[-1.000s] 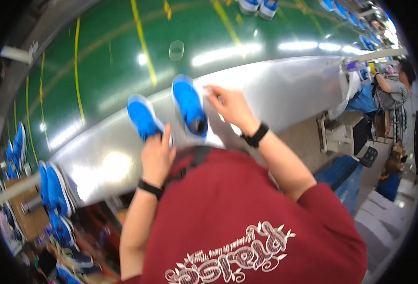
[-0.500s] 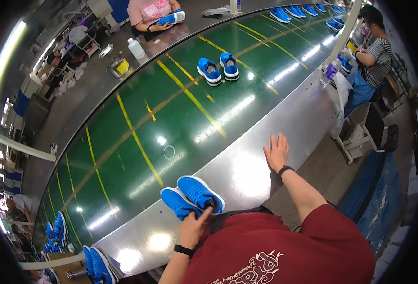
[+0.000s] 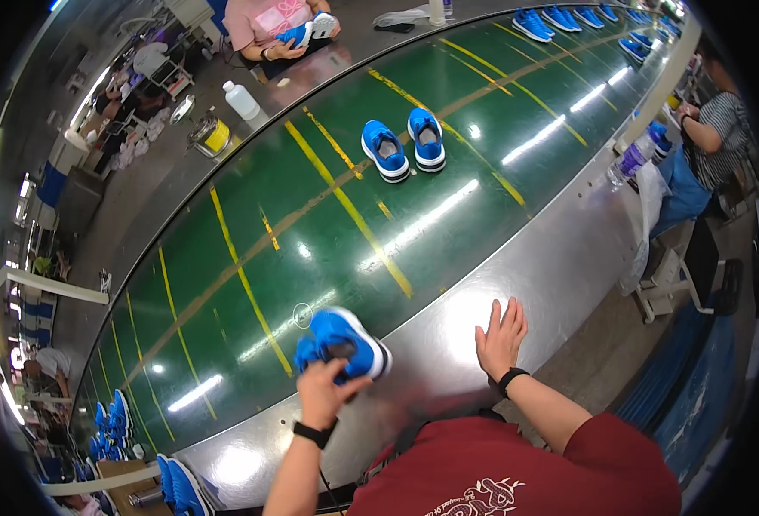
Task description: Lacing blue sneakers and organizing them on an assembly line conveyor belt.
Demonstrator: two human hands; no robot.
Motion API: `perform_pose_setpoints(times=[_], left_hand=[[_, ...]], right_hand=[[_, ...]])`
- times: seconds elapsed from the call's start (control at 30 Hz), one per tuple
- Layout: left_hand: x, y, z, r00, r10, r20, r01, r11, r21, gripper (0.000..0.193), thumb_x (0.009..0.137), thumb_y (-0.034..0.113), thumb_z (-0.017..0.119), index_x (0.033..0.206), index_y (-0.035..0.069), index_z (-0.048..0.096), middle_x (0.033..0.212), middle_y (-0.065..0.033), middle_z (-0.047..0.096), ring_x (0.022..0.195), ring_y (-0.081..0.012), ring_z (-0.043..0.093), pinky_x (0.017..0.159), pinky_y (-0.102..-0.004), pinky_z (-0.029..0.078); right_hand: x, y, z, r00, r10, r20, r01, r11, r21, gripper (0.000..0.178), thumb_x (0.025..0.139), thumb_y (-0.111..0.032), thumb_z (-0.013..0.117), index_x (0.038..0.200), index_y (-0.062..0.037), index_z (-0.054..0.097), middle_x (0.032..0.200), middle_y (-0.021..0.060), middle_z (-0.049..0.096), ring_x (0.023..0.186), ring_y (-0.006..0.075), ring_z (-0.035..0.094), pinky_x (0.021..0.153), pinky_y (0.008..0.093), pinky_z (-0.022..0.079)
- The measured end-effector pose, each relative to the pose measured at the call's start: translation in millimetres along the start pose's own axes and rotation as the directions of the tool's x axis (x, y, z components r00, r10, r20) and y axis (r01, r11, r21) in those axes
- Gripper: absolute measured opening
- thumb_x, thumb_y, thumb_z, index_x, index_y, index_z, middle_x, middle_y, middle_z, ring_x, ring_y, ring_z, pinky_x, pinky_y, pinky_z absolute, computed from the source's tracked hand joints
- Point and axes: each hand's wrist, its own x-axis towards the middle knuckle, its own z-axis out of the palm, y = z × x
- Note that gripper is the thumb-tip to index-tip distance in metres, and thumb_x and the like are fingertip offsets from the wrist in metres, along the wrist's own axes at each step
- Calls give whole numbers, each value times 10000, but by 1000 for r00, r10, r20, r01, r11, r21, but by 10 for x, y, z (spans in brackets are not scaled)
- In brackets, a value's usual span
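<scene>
A pair of blue sneakers point(image 3: 348, 338) with white soles is at the near edge of the green conveyor belt, partly over the metal ledge. My left hand point(image 3: 326, 391) grips them at the heel openings, its fingers hooked inside. Motion blurs the shoes slightly, and the left one is partly hidden by the hand and the other shoe. My right hand point(image 3: 501, 337) is spread on the bare metal ledge point(image 3: 560, 267), holding nothing.
On the belt point(image 3: 250, 224) farther out stands another blue pair point(image 3: 403, 144). More blue shoes point(image 3: 186, 486) stand at the lower left, others point(image 3: 560, 19) at the far right. Across the belt a person point(image 3: 278, 30) holds a shoe; another person point(image 3: 713, 129) sits at right near a bottle point(image 3: 631, 160).
My left hand has carried the pair of sneakers from the metal ledge forward to the belt's edge. My right hand still rests on the ledge, and the view has shifted a little.
</scene>
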Motion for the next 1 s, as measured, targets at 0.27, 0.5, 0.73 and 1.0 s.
perform_pose_setpoints(times=[0.27, 0.5, 0.73, 1.0], left_hand=[[1645, -810, -41, 983, 185, -5, -180, 963, 200, 501, 674, 412, 786, 1066, 131, 650, 918, -150, 609, 936, -320, 579, 804, -412, 482], [1507, -539, 364, 997, -31, 73, 21, 990, 140, 475, 764, 310, 726, 1173, 101, 606, 1090, -159, 621, 1068, -335, 555, 915, -403, 464], [66, -201, 778, 995, 100, 25, -96, 984, -147, 330, 765, 161, 685, 1074, 69, 612, 1099, -114, 577, 1063, -305, 530, 910, -401, 451], [-2017, -410, 548, 844, -460, -276, 458, 886, -76, 365, 813, 172, 651, 1154, 64, 578, 1167, -148, 545, 1108, -345, 513, 951, -411, 429]], right_hand=[[-99, 16, -47, 997, 2, 83, -2, 1000, -2, 670, 838, -283, 597, 1367, 36, 337, 1441, 316, 217, 1342, 455, 187, 1076, 555, 169], [-65, -8, -12, 997, -2, 71, 5, 999, -40, 666, 832, -267, 615, 1374, 7, 339, 1442, 298, 235, 1343, 436, 207, 1075, 536, 188], [-27, 83, 153, 998, -49, 45, 56, 980, -190, 598, 899, -322, 549, 1393, -54, 342, 1460, 251, 255, 1355, 385, 232, 1076, 499, 210], [1, 152, 217, 999, -34, 29, 40, 970, -238, 547, 969, -383, 438, 1416, -97, 304, 1476, 241, 241, 1363, 376, 230, 1061, 514, 221]])
